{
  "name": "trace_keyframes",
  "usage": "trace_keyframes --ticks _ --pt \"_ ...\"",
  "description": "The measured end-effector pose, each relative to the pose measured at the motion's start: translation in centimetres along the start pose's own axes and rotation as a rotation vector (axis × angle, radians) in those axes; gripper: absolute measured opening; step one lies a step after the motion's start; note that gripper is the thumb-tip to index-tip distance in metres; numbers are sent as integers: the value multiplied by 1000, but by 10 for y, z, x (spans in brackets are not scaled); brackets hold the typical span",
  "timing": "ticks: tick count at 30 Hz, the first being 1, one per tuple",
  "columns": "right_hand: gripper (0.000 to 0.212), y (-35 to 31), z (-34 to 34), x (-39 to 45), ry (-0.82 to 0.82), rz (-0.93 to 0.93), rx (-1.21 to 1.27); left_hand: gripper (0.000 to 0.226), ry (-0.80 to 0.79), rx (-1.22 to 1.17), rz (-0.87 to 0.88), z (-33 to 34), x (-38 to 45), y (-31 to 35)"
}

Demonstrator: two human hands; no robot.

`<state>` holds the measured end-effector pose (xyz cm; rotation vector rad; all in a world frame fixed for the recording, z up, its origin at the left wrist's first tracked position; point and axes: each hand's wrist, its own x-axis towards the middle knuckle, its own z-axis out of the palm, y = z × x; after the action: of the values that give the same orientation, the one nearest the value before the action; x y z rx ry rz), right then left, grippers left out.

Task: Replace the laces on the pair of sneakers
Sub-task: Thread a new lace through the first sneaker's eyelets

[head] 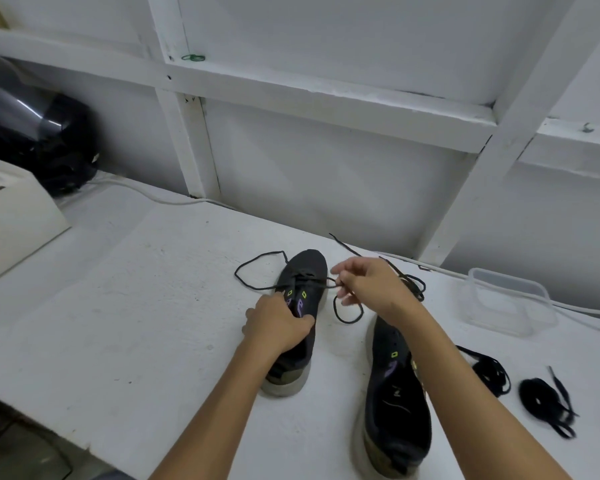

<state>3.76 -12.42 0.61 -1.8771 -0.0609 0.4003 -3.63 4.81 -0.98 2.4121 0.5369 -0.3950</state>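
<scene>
Head view: white table [118, 306], clear plastic container [506, 303] at right, black helmet [32, 133] far left. Two dark sneakers: left sneaker [300, 306], right sneaker [395, 393]. Two spare lace bundles [544, 403] at right. Left hand [278, 323] grips left sneaker's tongue area; right hand [371, 282] pinches the black lace [257, 268] threaded through the toe eyelets.

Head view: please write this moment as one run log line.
left hand: holds dark sneaker on white table | right hand: pinches thin black lace threaded near toe | second dark sneaker: unlaced
</scene>
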Motion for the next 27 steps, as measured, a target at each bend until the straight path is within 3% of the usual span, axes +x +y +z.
trace_keyframes --ticks 2,4,7,11,13,15,20,24,26,27 --pt "30 6 6 0 -43 60 -306 56 -22 32 9 0 4 0" --pt "48 6 9 2 -90 79 -436 63 -43 69 13 1 8 0" --pt "27 2 12 3 -175 17 -439 66 -59 97 22 2 11 -3" --pt "24 -4 14 5 -134 -101 198 63 -67 106 25 4 14 -5" --pt "34 -7 15 5 -154 -43 637 64 -72 97 24 4 14 -5" --pt "41 -8 15 7 -173 45 779 63 -70 84 24 5 15 -5" --pt "32 2 31 7 81 -6 -212 64 -68 108 27 6 16 -6" --pt "14 -2 31 11 -97 -6 -636 61 -69 91 23 7 18 -7" --pt "18 -9 21 10 -201 13 -687 61 -63 84 21 7 18 -8" --pt "22 -14 15 9 -243 9 -597 61 -60 85 23 7 18 -8"
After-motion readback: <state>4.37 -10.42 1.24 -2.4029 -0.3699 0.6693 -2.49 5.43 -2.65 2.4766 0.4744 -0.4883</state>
